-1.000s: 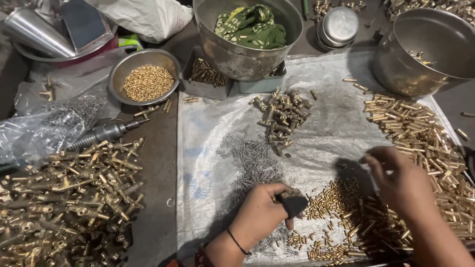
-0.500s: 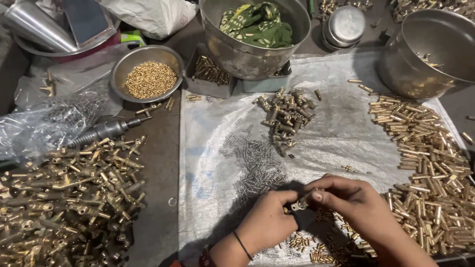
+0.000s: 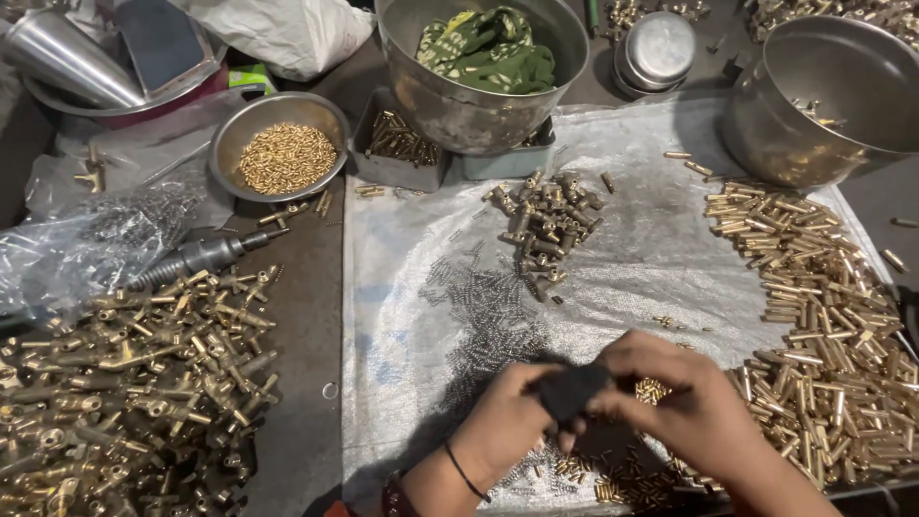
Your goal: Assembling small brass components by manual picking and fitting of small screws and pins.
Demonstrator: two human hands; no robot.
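Black and small, a dark block (image 3: 571,391) sits pinched between both hands near the front edge of the plastic sheet (image 3: 661,249): the left hand (image 3: 503,421) closes its fingers on the block's left side, the right hand (image 3: 689,407) closes over its right side — what exactly the block is cannot be told. Just under and beside the hands lies a scatter of small brass pieces (image 3: 632,479). Left of them a drift of fine grey springs (image 3: 493,316) spreads across the sheet's middle. Along the right edge runs a broad heap of brass tubes (image 3: 823,316); toward the back edge is a small cluster of darker brass fittings (image 3: 546,225). Off the sheet, at the left, a large pile of brass fittings (image 3: 124,383) looks finished — judging by the heaps, much loose stock remains.
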